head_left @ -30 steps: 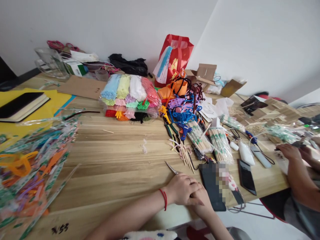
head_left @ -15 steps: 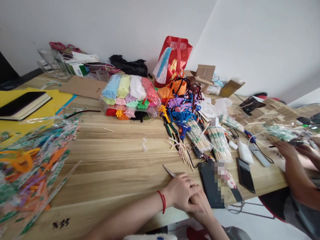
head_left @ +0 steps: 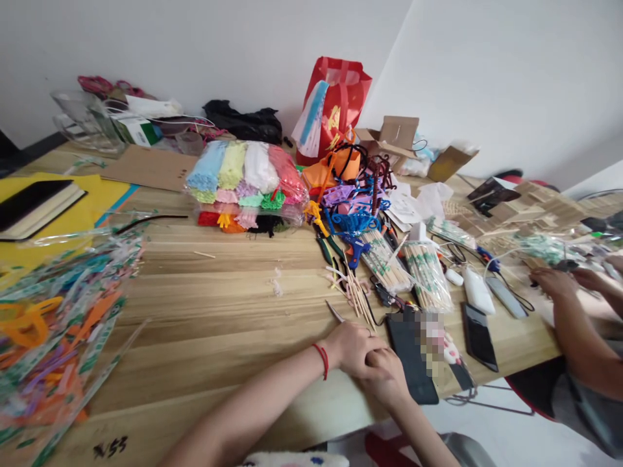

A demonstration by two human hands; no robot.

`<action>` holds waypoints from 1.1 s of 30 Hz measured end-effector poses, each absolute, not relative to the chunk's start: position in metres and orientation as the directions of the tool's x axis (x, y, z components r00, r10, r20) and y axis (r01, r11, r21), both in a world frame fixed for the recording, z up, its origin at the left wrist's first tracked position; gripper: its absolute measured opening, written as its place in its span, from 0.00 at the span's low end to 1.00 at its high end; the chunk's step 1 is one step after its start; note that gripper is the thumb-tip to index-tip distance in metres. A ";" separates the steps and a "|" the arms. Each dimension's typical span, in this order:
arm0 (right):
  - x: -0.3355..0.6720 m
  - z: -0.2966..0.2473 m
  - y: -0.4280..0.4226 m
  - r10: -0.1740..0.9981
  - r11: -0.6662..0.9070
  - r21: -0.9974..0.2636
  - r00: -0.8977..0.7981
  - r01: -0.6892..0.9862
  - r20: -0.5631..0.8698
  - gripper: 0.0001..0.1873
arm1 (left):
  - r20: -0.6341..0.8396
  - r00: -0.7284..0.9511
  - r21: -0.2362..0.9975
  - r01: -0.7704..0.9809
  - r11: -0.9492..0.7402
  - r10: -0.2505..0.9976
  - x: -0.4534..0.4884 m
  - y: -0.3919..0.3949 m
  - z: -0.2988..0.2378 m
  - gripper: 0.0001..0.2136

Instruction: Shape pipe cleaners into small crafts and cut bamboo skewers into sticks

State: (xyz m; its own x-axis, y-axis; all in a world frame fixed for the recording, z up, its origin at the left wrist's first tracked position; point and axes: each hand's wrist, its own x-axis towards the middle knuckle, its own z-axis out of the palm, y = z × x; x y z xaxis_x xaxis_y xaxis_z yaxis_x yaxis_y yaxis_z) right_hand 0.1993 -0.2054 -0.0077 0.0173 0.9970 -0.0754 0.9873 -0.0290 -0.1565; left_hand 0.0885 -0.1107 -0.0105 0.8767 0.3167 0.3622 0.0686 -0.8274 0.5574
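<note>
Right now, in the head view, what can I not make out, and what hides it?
All in the head view:
Near end of the pointed tool: hidden by the left hand.
Anything between left hand and right hand: covered by their fingers.
Left end of the black book: cut off by the picture edge.
Bottom inside of the red bag: hidden by its front.

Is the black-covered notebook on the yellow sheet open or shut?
Shut: the black-covered notebook lies flat, its cover on top, only the pages' edges showing.

The left hand (head_left: 351, 348) and right hand (head_left: 388, 377) rest clasped (fingers bent), both forearms (head_left: 265, 392) converging.
</note>
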 end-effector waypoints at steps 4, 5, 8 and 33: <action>0.198 -0.004 -0.212 0.995 0.042 -0.234 -0.062 0.971 -0.082 0.14 | 0.359 0.873 0.601 0.056 -0.797 0.332 0.081 -0.120 -0.006 0.30; 0.198 -0.003 -0.215 0.991 0.064 -0.265 -0.093 0.962 -0.096 0.15 | 0.359 0.864 0.613 0.066 -0.787 0.352 0.079 -0.125 -0.006 0.30; 0.194 -0.004 -0.221 0.984 0.088 -0.308 -0.131 0.947 -0.123 0.15 | 0.362 0.847 0.636 0.081 -0.768 0.389 0.074 -0.135 -0.010 0.29; 0.204 -0.017 -0.215 0.998 0.055 -0.165 -0.053 0.985 0.017 0.08 | 0.335 0.877 0.593 0.088 -0.800 0.344 0.088 -0.118 -0.006 0.25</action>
